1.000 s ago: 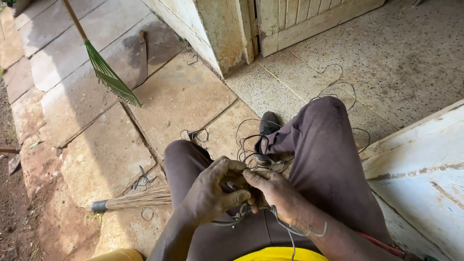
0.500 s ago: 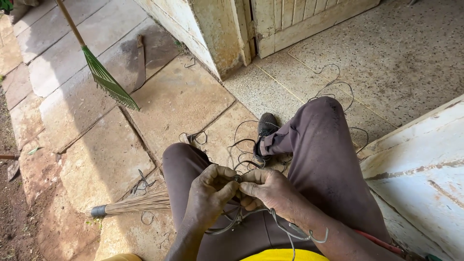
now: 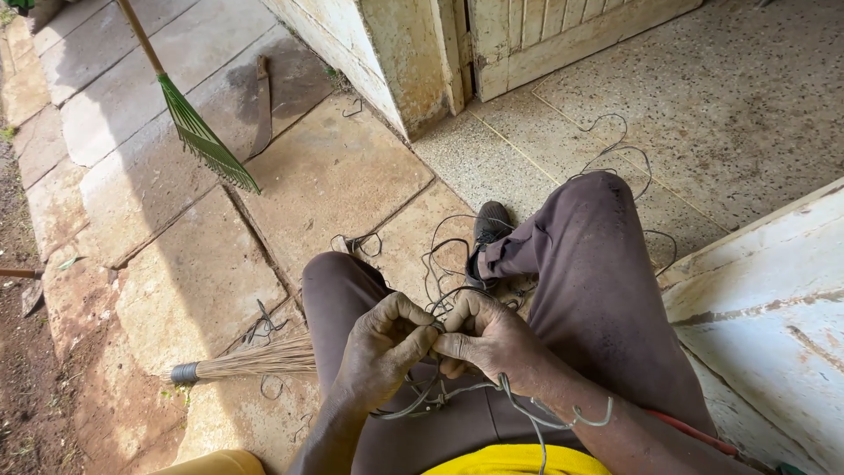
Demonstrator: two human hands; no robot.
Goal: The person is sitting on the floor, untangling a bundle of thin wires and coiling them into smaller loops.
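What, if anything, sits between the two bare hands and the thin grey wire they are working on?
Nothing visible does. The left hand and right hand are both closed directly on the thin grey wire, meeting fingertip to fingertip over the lap, with loose strands trailing below the right wrist.

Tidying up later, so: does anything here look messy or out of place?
Yes. Thin grey wire lies in loose tangles across the stone paving and terrazzo floor, trailing past the dark shoe. Both hands, left hand and right hand, grip a knotted clump of it.
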